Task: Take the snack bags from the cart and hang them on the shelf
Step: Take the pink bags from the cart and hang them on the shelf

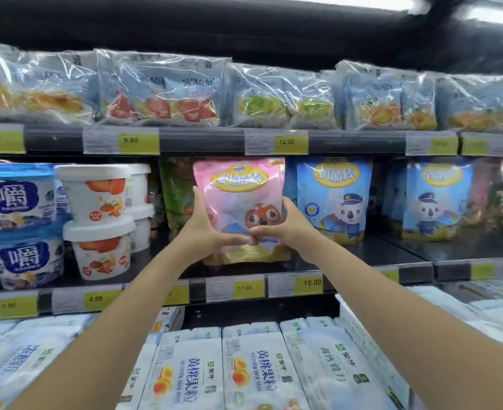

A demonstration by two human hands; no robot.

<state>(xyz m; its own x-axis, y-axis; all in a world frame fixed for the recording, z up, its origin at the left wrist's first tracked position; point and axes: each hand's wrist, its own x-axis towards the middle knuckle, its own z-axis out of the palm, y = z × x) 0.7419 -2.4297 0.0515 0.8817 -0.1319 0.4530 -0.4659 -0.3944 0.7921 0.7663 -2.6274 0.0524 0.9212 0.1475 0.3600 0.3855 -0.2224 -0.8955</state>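
Nearest, below the arms, lie white cartons [185, 368] printed 黄桃果粒. Past them the left hand [206, 229] and right hand [288, 229] clasp the pink bag [238, 190] by its side edges, with both thumbs pressed across the lower front. The bag sits in the middle shelf [362, 255] bay above a 10.00 tag [248, 287]; I cannot tell whether it is hooked. The pouch looks light, soft and glossy, probably slippery, so the edges seem the surest hold. It reads 奶酪棒, like the blue bags [333, 196] beside it. Higher tags read 9.90 and 12.00.
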